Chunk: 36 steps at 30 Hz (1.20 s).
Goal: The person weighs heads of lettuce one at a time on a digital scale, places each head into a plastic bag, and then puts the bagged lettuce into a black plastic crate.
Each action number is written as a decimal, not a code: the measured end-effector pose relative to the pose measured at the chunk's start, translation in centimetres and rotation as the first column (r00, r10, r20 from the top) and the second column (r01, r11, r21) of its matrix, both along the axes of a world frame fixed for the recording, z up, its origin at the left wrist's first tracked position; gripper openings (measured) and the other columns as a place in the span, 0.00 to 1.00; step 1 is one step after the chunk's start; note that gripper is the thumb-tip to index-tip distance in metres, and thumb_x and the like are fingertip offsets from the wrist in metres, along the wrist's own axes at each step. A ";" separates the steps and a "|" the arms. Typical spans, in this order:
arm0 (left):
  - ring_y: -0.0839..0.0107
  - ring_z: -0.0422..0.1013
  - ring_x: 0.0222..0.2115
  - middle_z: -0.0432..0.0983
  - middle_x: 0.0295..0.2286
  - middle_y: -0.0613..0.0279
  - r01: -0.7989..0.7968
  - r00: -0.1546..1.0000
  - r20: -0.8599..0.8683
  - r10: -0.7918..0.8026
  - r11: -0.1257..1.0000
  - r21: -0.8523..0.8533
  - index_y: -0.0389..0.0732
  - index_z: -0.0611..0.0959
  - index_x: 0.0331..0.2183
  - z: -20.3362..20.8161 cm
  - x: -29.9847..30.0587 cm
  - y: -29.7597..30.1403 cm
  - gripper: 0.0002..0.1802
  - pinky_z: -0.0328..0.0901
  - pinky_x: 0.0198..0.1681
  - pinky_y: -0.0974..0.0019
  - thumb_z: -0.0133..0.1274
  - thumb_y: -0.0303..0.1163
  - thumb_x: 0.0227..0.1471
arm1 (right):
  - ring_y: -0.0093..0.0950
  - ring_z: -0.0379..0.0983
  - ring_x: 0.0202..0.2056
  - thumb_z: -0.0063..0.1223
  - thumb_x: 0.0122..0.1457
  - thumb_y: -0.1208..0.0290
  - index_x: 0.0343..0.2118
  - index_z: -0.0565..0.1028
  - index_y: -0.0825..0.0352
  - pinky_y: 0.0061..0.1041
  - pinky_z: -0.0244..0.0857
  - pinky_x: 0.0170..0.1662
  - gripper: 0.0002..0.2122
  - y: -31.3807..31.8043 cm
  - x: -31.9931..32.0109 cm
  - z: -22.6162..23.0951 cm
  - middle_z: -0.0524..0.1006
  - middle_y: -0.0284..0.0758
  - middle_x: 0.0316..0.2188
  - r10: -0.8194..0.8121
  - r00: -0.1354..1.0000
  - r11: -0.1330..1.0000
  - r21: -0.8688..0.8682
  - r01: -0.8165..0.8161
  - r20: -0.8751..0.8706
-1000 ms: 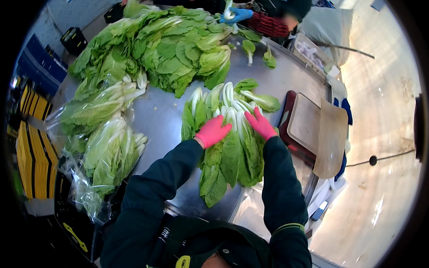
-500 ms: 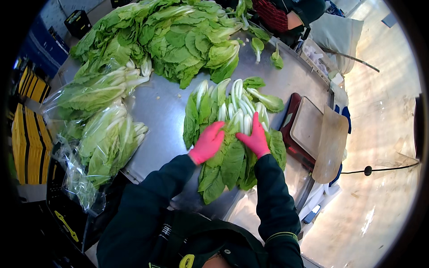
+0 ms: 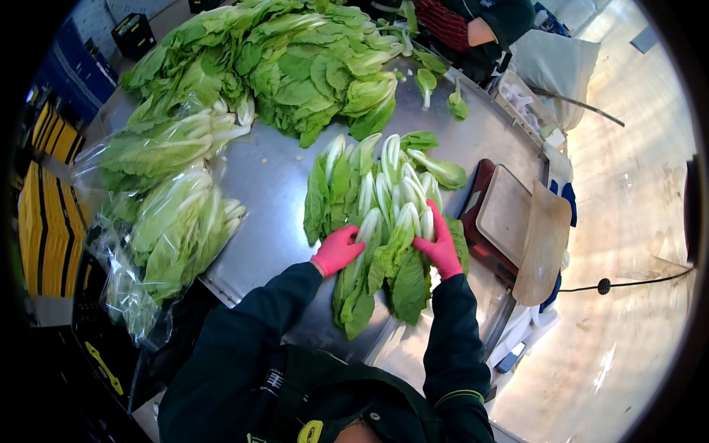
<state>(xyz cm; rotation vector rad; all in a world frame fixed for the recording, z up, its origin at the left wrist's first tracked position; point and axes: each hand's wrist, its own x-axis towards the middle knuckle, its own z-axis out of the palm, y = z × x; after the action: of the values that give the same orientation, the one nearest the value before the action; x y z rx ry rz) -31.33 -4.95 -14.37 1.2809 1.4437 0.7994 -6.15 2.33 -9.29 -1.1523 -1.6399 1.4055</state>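
My left hand [image 3: 338, 251], in a pink glove, grips the left side of a bunch of leafy green lettuce heads [image 3: 378, 266] with white stalks. On the bunch's other side, my right hand [image 3: 441, 249], gloved the same, curls its fingers around the stalks and leaves. The stalk ends point away from me and the leaves hang toward me. Just beyond lie more lettuce heads [image 3: 343, 177] of the same kind on the metal table [image 3: 269, 173]. Leaves hide part of my fingertips.
A large heap of lettuce [image 3: 295, 74] covers the far left, with bagged lettuce [image 3: 177, 229] nearer. A scale [image 3: 506, 210] stands right, a cutting board [image 3: 543, 244] leaning by it. Another person's red-gloved arm [image 3: 443, 23] shows at the far edge. Yellow-black crates [image 3: 50, 229] stand left.
My hands have moved slightly toward me and a little apart. The lettuce heads between them have come nearer with them, sliding off the rest of the pile.
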 end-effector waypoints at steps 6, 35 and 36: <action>0.69 0.70 0.27 0.73 0.26 0.56 -0.250 0.962 0.166 0.218 0.946 0.204 0.37 0.76 0.36 0.1 0.7 -1.3 0.11 0.64 0.32 0.64 0.51 0.32 0.50 | 0.27 0.53 0.59 0.56 0.42 0.82 0.63 0.51 0.65 0.25 0.48 0.60 0.42 -0.8 -1.5 1.3 0.56 0.36 0.61 -0.069 0.996 0.992 -0.109 0.062 -0.061; 0.67 0.63 0.50 0.63 0.50 0.60 -0.027 0.425 0.839 0.341 0.931 -0.365 0.41 0.59 0.56 1.4 -1.1 -1.8 0.35 0.63 0.50 0.61 0.52 0.44 0.54 | 0.27 0.56 0.57 0.63 0.47 0.70 0.63 0.49 0.68 0.24 0.50 0.58 0.43 -5.7 -9.1 0.6 0.58 0.40 0.59 -0.032 0.996 0.953 -0.302 0.005 -0.082; 0.67 0.63 0.49 0.63 0.50 0.60 -0.014 0.411 0.849 0.332 0.933 -0.359 0.41 0.59 0.57 1.5 -1.4 -1.8 0.35 0.63 0.50 0.61 0.52 0.44 0.54 | 0.27 0.55 0.57 0.63 0.47 0.69 0.63 0.48 0.68 0.24 0.50 0.58 0.43 -6.2 -9.3 0.5 0.58 0.40 0.59 -0.022 0.994 0.946 -0.323 -0.015 -0.110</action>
<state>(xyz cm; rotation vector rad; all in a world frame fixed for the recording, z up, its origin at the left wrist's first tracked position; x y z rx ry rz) -32.73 -6.76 -12.86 0.2691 0.7170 1.1229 -15.46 -3.85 -8.77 -1.2285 -1.3601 1.7517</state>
